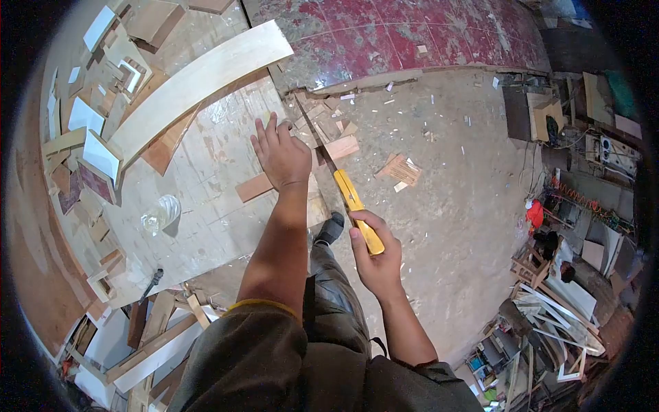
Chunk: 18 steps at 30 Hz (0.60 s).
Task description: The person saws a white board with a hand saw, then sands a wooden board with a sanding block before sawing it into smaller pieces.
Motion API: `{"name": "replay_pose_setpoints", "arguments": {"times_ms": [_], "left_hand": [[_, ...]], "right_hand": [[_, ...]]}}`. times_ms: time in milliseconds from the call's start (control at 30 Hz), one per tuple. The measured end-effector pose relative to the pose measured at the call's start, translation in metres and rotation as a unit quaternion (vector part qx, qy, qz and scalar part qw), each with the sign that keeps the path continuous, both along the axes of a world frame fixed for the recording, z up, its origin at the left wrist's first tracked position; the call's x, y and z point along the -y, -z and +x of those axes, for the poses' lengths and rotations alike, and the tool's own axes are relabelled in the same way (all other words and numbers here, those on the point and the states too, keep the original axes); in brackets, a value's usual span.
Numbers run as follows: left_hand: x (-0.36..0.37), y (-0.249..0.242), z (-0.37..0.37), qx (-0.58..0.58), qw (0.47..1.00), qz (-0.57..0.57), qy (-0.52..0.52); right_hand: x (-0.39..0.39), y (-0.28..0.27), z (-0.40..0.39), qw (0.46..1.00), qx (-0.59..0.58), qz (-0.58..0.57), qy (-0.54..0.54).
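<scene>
Gripping the saw point(343, 189), right hand point(374, 257); left hand point(281, 158) flat on board point(257, 187)

I note a pale, scuffed workbench top point(206, 199) carrying most of the material. A long light plank point(199, 79) lies diagonally across its upper part, over a brown board point(165, 147). A reddish strip of wood point(255, 186) lies at the bench's near edge, with a hand pressed flat just above it. A crumpled clear plastic piece point(160, 213) sits lower left, possibly a bottle; the view is too distorted to confirm. White-faced offcuts point(96, 141) are stacked along the left edge. Beyond the bench, the concrete floor point(453, 206) bears scattered wood scraps point(400, 169) and chips.
</scene>
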State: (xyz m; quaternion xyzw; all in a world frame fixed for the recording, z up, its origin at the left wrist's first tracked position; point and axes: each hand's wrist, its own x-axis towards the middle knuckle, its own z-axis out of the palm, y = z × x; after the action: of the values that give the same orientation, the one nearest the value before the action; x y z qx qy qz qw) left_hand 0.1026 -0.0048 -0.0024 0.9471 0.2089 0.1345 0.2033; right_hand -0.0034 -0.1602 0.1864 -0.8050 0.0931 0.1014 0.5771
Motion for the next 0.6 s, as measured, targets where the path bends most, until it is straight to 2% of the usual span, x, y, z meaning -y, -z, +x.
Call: {"name": "replay_pose_setpoints", "arguments": {"times_ms": [167, 300, 400, 500, 600], "left_hand": [[0.002, 0.0, 0.002, -0.016, 1.0, 0.01, -0.007], [0.003, 0.0, 0.001, -0.02, 1.0, 0.018, -0.003], [0.004, -0.001, 0.0, -0.031, 0.999, 0.017, -0.004], [0.003, -0.003, 0.002, -0.043, 0.999, 0.023, -0.007], [0.004, 0.0, 0.001, -0.047, 0.999, 0.027, -0.003]], "right_hand": [[0.007, 0.006, -0.033, 0.997, 0.036, -0.065, -0.008], [0.025, -0.026, -0.065, 0.997, 0.042, -0.07, -0.002], [0.037, -0.041, -0.065, 0.997, 0.006, -0.075, 0.002], [0.033, -0.048, -0.047, 0.995, 0.035, -0.085, 0.026], [0.036, -0.058, -0.036, 0.997, -0.005, -0.071, 0.019]]}}
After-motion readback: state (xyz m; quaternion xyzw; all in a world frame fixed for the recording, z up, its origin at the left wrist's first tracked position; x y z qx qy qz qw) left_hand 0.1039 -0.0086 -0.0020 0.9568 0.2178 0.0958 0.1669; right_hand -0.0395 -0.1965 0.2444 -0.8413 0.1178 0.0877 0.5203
